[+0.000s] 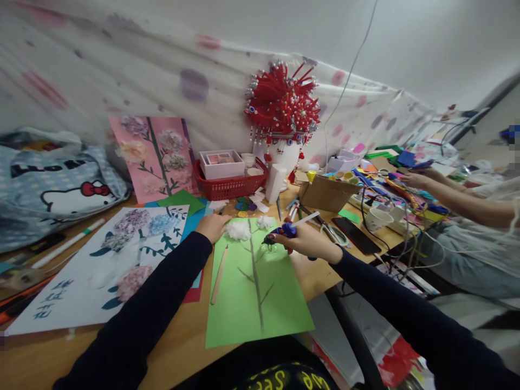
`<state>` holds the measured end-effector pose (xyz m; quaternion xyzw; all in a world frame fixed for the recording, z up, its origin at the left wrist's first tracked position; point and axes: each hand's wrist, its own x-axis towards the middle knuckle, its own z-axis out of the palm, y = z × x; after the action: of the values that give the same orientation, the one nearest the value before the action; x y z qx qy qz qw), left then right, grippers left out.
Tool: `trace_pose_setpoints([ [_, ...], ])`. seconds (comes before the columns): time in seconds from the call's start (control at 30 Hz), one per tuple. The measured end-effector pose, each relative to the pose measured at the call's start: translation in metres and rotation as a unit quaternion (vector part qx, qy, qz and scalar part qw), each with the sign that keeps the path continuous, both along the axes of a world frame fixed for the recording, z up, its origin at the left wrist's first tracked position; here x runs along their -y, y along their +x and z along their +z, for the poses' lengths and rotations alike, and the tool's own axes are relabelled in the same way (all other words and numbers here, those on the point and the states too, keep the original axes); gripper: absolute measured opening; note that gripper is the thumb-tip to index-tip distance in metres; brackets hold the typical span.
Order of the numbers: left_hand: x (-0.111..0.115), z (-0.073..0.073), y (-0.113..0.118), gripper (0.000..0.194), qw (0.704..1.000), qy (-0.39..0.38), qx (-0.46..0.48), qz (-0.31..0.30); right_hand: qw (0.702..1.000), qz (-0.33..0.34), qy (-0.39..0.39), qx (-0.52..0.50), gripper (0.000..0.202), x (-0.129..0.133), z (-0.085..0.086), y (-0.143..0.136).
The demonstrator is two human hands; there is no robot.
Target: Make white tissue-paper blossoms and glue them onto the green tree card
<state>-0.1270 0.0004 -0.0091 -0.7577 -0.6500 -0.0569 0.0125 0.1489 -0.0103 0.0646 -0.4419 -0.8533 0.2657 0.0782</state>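
A green sheet of paper (pixel 238 325) lies on the table, with a dark branching stem (pixel 255 271) drawn on it. Near its top sit a larger white fluffy tuft (pixel 238 229) and a smaller white tuft (pixel 265 222). My left hand (pixel 212 227) rests at the sheet's upper left edge beside the larger tuft, its fingers stretched out and holding nothing visible. In my right hand (pixel 312 242) is a blue hot glue gun (pixel 287 230), a white glue stick (pixel 306 219) poking out of its back. Its nozzle points down over clear glue on the paper. A pencil (pixel 220 273) lies on the sheet's left side.
On the left are a white flower picture (pixel 91 271) and a checked bag (pixel 81 189). A pink flower picture (pixel 140 179), red basket (pixel 227 188) and red beaded headdress (pixel 282 108) stand behind. Scissors (pixel 335 234), a phone (pixel 357 236) and another person's arms (pixel 447 195) are right.
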Motion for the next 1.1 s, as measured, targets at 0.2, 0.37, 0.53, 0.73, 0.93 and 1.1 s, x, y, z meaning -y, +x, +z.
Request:
trace_pose_setpoints([
  [0.2, 0.0, -0.001, 0.0, 0.046, 1.0, -0.007, 0.003, -0.004, 0.999, -0.007, -0.029, -0.009, 0.051, 0.001, -0.001, 0.003],
  [0.37, 0.001, 0.003, 0.002, 0.045, 1.0, -0.008, 0.007, 0.006, 0.999, -0.001, -0.033, -0.004, 0.052, 0.004, 0.0, 0.005],
  [0.53, 0.002, 0.004, 0.003, 0.046, 1.0, -0.009, 0.004, 0.004, 0.999, -0.005, -0.033, -0.017, 0.053, 0.004, 0.002, 0.009],
  [0.73, 0.0, 0.0, 0.001, 0.045, 1.0, -0.006, -0.002, 0.006, 0.999, -0.009, -0.033, 0.003, 0.054, 0.005, 0.003, 0.011],
  [0.93, -0.002, -0.001, 0.0, 0.045, 1.0, -0.002, -0.005, 0.003, 1.0, -0.009, -0.022, -0.011, 0.053, 0.009, 0.01, 0.013],
  [1.1, 0.0, 0.0, 0.002, 0.045, 1.0, -0.003, -0.007, 0.009, 1.0, -0.003, -0.02, -0.014, 0.052, 0.009, 0.003, 0.011],
])
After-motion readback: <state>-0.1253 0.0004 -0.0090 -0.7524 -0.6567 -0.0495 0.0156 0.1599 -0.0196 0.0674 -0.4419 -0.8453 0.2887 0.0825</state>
